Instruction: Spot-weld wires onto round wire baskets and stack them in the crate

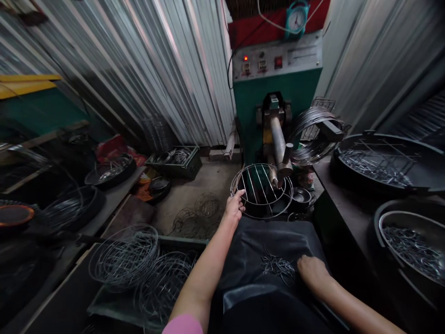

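Nearest is the pink sleeve (pixel 182 325); going left to right, a heap of grey round wire racks (pixel 125 260) sits on a dark green crate (pixel 113 304), then the left hand (pixel 236 207) pinches the near-left rim of a silver round wire rack (pixel 262 184), parallel bars already across its ring, at the green metal machine (pixel 247 116); electrode contact can't be confirmed. Rack looks mostly formed, but short grey wire pieces (pixel 278 266) lie unattached on the black lap cloth (pixel 243 241), beside the right hand (pixel 314 273), fingers curled, contents hidden, with plenty more in the wide black basin (pixel 429 167).
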Demonstrator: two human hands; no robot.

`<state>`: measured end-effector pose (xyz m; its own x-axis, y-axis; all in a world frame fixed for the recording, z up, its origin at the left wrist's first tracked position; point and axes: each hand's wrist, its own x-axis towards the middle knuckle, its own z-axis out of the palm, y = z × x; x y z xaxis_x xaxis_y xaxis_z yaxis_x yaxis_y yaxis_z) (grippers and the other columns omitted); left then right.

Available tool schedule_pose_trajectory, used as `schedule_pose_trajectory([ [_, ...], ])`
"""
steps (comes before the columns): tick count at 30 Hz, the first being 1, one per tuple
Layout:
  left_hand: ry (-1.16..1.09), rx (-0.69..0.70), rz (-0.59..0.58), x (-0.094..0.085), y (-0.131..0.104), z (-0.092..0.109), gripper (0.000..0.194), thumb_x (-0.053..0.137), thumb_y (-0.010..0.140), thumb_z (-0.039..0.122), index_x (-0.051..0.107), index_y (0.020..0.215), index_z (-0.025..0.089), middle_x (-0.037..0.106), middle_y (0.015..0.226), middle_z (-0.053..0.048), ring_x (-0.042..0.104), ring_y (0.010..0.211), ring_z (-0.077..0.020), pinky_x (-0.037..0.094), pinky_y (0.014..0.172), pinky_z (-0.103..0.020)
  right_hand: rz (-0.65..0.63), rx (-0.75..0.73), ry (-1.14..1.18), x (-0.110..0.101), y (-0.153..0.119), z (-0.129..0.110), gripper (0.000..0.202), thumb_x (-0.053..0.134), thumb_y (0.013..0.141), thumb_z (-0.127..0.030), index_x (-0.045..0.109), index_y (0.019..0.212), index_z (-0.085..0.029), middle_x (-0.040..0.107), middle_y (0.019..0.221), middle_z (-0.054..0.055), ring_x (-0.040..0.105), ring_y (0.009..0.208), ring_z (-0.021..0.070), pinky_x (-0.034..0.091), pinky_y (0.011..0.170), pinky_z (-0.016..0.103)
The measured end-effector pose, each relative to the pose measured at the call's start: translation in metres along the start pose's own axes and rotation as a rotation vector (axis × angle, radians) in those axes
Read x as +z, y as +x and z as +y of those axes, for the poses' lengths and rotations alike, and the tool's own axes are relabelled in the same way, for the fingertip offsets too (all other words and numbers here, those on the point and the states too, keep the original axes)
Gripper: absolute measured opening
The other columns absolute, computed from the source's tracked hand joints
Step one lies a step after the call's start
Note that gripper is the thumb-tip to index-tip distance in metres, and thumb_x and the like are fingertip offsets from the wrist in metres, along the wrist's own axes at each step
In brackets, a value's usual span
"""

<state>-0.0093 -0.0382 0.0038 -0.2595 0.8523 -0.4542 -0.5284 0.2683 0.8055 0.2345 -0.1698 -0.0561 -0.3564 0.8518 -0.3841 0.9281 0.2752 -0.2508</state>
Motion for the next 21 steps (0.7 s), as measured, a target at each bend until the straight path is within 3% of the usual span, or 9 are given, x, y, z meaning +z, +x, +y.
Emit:
schedule_pose_trajectory([
  [4,0.005,-0.002,0.007,0.003,0.005,0.004,0.041,0.075,0.047,0.035,0.040,0.062,0.019,0.027,0.046,0.013,0.018,0.034,-0.0007,0.016,0.032,-0.017,-0.061,0.078,-0.263,-0.016,-0.008,-0.009,0.045,0.032,0.075,0.005,0.070,0.092,-0.012,0.068,0.090,0.019,0.065,0.082,0.0309,0.055,0.067,0.039],
  [9,-0.021,-0.028,0.018,0.008,0.010,0.006,0.042,0.075,0.046,0.034,0.040,0.062,0.019,0.027,0.045,0.013,0.018,0.033,-0.0004,0.017,0.031,-0.016,-0.070,0.132,-0.198,-0.004,0.000,-0.015,0.040,0.036,0.075,0.005,0.070,0.089,-0.012,0.066,0.096,0.021,0.066,0.082,0.0301,0.052,0.066,0.035],
  [15,-0.002,-0.030,0.063,0.007,0.017,0.010,0.039,0.075,0.049,0.034,0.042,0.063,0.018,0.028,0.046,0.013,0.020,0.032,-0.0003,0.018,0.031,-0.016,-0.029,0.105,0.109,-0.009,0.010,0.021,0.028,0.037,0.084,-0.010,0.063,0.091,-0.013,0.068,0.085,0.012,0.065,0.080,0.0220,0.048,0.071,0.028],
  [19,0.011,-0.019,0.071,0.005,0.020,0.012,0.039,0.075,0.050,0.034,0.042,0.064,0.018,0.028,0.049,0.013,0.021,0.033,0.0001,0.020,0.032,-0.016,0.064,0.182,0.699,-0.003,0.002,0.039,0.033,0.032,0.088,-0.033,0.055,0.101,-0.014,0.063,0.062,0.003,0.059,0.054,0.0172,0.045,0.052,0.025],
  [21,0.007,-0.015,0.070,0.005,0.021,0.011,0.041,0.075,0.049,0.034,0.040,0.063,0.018,0.027,0.049,0.013,0.020,0.033,0.0005,0.019,0.032,-0.015,0.119,0.195,0.845,0.009,-0.002,0.042,0.032,0.035,0.084,-0.036,0.055,0.097,-0.014,0.059,0.058,0.001,0.055,0.050,0.0161,0.043,0.050,0.025],
])
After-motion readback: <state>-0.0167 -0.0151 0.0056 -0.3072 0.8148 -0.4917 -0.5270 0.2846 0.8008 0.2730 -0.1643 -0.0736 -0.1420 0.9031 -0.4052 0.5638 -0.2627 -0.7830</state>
